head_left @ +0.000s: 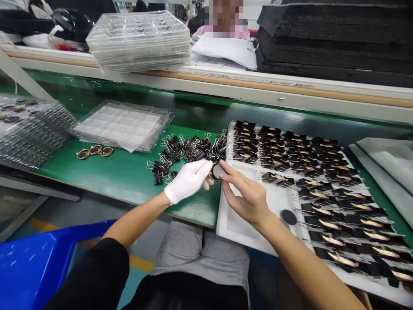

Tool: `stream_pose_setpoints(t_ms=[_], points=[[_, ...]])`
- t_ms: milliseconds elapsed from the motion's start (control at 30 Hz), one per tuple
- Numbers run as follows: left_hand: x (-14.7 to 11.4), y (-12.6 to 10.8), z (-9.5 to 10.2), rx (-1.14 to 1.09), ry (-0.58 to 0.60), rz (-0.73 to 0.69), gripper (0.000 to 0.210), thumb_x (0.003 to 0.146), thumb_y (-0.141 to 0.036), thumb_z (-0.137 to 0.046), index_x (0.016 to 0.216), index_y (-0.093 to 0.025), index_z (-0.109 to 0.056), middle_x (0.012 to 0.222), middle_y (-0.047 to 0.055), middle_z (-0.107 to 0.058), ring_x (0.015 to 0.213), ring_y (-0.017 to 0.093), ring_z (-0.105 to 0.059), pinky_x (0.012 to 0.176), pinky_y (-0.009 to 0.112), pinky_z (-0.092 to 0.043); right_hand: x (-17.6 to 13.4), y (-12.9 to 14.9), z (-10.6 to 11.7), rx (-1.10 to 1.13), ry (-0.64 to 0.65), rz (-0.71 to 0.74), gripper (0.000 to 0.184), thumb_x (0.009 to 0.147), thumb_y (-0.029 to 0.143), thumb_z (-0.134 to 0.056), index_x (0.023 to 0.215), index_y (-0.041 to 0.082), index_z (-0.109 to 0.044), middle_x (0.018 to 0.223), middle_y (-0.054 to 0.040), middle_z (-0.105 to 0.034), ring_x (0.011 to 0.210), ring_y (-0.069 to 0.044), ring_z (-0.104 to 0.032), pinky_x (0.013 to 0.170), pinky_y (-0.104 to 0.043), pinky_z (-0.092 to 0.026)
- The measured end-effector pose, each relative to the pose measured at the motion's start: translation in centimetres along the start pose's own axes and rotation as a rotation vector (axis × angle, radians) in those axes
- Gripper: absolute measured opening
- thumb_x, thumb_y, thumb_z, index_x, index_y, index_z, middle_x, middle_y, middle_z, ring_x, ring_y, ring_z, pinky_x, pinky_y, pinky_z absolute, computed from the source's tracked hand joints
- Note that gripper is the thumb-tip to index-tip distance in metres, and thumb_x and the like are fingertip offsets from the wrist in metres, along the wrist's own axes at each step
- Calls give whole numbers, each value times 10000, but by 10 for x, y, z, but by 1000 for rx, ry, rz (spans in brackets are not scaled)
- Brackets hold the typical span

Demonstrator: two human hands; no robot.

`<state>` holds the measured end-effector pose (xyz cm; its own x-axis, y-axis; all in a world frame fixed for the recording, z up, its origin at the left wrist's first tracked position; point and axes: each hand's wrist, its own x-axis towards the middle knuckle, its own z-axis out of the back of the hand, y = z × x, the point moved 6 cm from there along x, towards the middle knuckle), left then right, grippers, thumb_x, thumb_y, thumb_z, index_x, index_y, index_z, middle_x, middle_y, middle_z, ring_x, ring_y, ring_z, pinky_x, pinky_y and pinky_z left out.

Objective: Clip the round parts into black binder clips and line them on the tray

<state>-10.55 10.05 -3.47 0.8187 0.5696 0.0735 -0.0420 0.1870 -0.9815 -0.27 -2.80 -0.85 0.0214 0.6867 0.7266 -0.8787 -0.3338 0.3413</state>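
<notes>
My left hand (189, 180), in a white glove, is closed at the near edge of a pile of black binder clips (193, 150). Between its fingers and those of my bare right hand (247, 196) is a small round disc (219, 171) with a grey face and dark rim. The fingertips of my right hand pinch the disc's right side. Just right of both hands is a white foam tray (245, 221). Rows of binder clips (319, 183) clamped on gold-edged parts fill much of it. A loose black disc (288, 217) lies in the tray, by my right wrist.
Three gold-rimmed round parts (96, 150) lie on the green table (129, 178). Clear plastic trays (121, 125) are behind them, with another stack (26, 129) at left. More trays (140, 41) stand on the shelf. A blue bin (35, 267) is lower left; a person (222, 30) sits opposite.
</notes>
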Motion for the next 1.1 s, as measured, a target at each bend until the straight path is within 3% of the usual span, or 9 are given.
stream_pose_setpoints(t_ms=[133,233,333,533,667,767,867,967,1100], points=[[-9,6,1,121,26,-6,367,1004,-560,-556,947,-198,-555,769,-6,-645,624,126,-618,629,275,-498,-1,2,-7,135,66,-70,294,968,90,-612,1198,222,-738,1460,-121,-643,1238,-287,-724,1059,-450,-634],[-16,7,1,222,51,-28,316,1012,-524,-566,1008,-209,-574,786,-12,-646,688,147,-632,654,285,-483,-4,-15,-10,353,37,-329,214,965,178,-697,1149,256,-774,1352,-85,-735,1219,-290,-735,1046,-470,-637],[-20,5,-3,355,121,-123,288,1064,-456,-477,1149,-208,-596,1002,51,-722,890,198,-700,783,322,-509,-8,-34,-17,594,18,-616,411,843,292,-857,1241,273,-755,1327,-86,-750,1109,-296,-773,898,-446,-690],[-21,10,-9,623,95,-96,313,1079,-447,-442,1047,-192,-621,955,72,-721,876,237,-701,762,345,-467,-11,-37,-32,775,266,-857,461,753,399,-930,1157,213,-807,1149,-110,-806,988,-294,-793,922,-463,-686],[-27,-6,19,660,121,-82,407,1072,-559,-465,983,-216,-665,823,-2,-698,750,157,-653,708,298,-429,-14,-38,-31,930,251,-998,426,715,463,-960,1007,187,-821,975,-112,-818,837,-271,-798,845,-452,-703],[-31,-20,59,1074,81,-208,418,1011,-606,-578,1070,-211,-700,907,39,-709,836,205,-645,779,347,-415,-17,-46,-27,1025,159,-1097,425,689,469,-979,966,191,-816,1009,-107,-815,886,-243,-790,835,-389,-700],[-32,-7,86,1533,217,-284,320,961,-511,-689,1056,-208,-728,1017,110,-695,951,290,-615,809,413,-376,-21,-51,-28,1102,125,-1159,414,679,466,-983,950,199,-821,1066,-104,-807,908,-216,-779,791,-317,-689],[-30,13,98,1669,403,-299,167,1001,-203,-581,892,-197,-708,884,94,-678,887,258,-590,764,408,-331,-21,-44,-33,1161,194,-1134,404,705,465,-965,984,212,-818,1066,-103,-804,922,-231,-781,800,-346,-687],[-25,-7,104,1578,220,-394,244,1032,-251,-531,869,-210,-708,849,84,-700,860,241,-585,777,425,-328,-14,-24,-39,1068,335,-908,344,783,478,-899,981,206,-825,1321,-151,-727,921,-251,-789,813,-409,-687]])
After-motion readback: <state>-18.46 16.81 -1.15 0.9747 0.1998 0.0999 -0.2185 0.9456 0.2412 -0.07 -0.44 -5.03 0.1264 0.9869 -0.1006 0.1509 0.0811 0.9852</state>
